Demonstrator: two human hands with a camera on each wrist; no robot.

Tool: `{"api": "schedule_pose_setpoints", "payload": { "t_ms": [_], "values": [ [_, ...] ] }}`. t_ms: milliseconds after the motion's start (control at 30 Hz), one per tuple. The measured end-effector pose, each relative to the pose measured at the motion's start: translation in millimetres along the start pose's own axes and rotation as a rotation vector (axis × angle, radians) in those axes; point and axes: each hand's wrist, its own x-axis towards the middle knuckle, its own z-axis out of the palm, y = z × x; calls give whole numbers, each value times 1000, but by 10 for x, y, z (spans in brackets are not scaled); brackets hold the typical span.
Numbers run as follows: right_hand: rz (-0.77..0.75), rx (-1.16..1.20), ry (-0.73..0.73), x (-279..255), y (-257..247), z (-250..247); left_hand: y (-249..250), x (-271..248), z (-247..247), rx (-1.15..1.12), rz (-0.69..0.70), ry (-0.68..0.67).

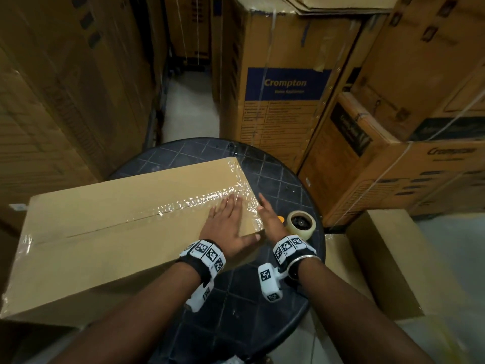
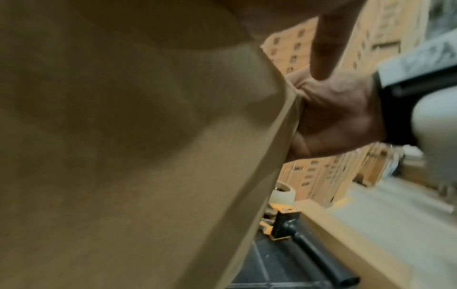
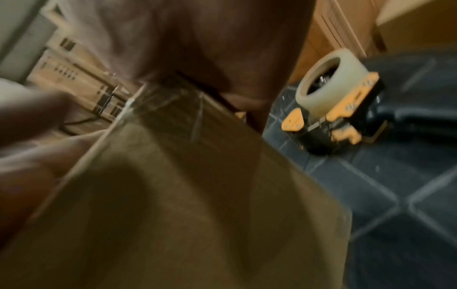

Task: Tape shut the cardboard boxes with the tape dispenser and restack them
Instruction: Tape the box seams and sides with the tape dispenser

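We see a long cardboard box [image 1: 126,232] lying on a round dark table [image 1: 262,298]. Shiny clear tape [image 1: 183,206] runs along its top seam and folds over the right end. Our left hand [image 1: 227,224] lies flat on the top of the box with fingers straight, near that end. Our right hand [image 1: 270,219] is flat too, pressing against the taped end of the box. The tape dispenser [image 3: 341,103], yellow and black with a roll on it, sits on the table just beside our right hand.
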Motion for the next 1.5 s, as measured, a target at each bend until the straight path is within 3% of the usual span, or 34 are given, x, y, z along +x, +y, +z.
{"api": "schedule_pose_setpoints", "payload": {
  "t_ms": [200,433,700,800,900,1200,1333,1400,1500],
  "values": [
    [6,8,-18,-48,-138,19,-50,40,19,-147,-57,49],
    [8,56,-38,-145,-184,4,-51,52,-16,-153,-75,28],
    [102,334,-59,75,-2,-50,-23,64,29,-50,-108,-10],
    [67,238,-55,150,-20,-110,-17,73,26,-46,-132,-12],
    [-64,72,7,273,-82,-159,12,52,10,-37,-168,-3],
    [-113,-201,-421,515,-329,-61,106,83,-19,-76,-296,64],
    [-17,34,-540,636,-184,-119,243,226,-63,-80,-390,150],
    [35,47,-594,682,-172,-159,340,315,-81,-45,-407,185],
    [-21,16,-637,613,-279,-224,463,428,-82,-19,-439,162]
  ]
}}
